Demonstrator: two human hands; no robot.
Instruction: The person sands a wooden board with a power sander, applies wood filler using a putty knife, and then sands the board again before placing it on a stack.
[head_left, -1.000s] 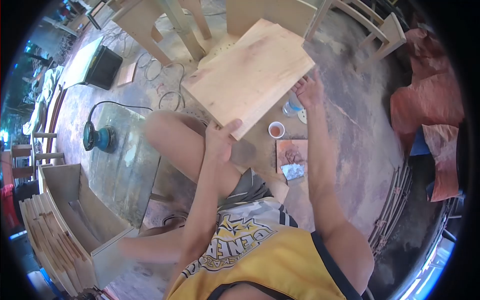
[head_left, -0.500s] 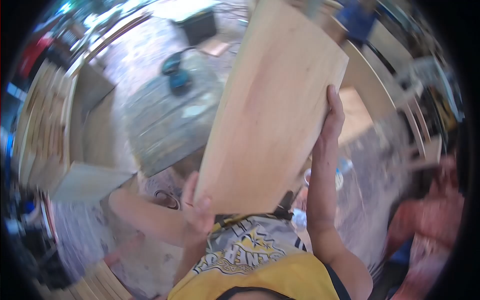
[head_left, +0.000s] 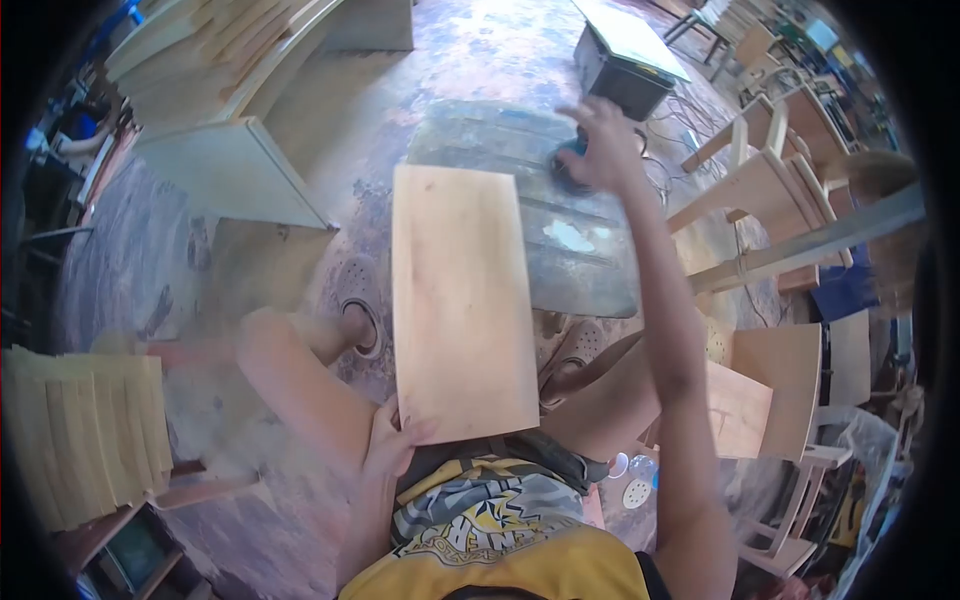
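Observation:
A pale rectangular wooden board [head_left: 462, 310] lies lengthwise in front of me, its near end at my lap. My left hand [head_left: 396, 440] grips its near left corner, thumb on top. My right hand [head_left: 607, 145] reaches forward over a teal power sander [head_left: 568, 168], its fingers spread around the tool's upper part and partly covering it. The sander rests on a worn, grey low table [head_left: 580, 270] beyond the board.
Stacked wooden pieces [head_left: 85, 435] stand at left, with a wooden cabinet-like frame [head_left: 235, 165] farther forward. A black box [head_left: 622, 82] is ahead. Wooden chair parts [head_left: 765, 190] and a grey beam [head_left: 810, 240] occupy the right. A perforated sanding disc [head_left: 636, 493] lies by my right leg.
The board has come down from a raised, tilted position to my lap. My right hand has let go of its edge and moved forward to the sander; my left hand still holds it.

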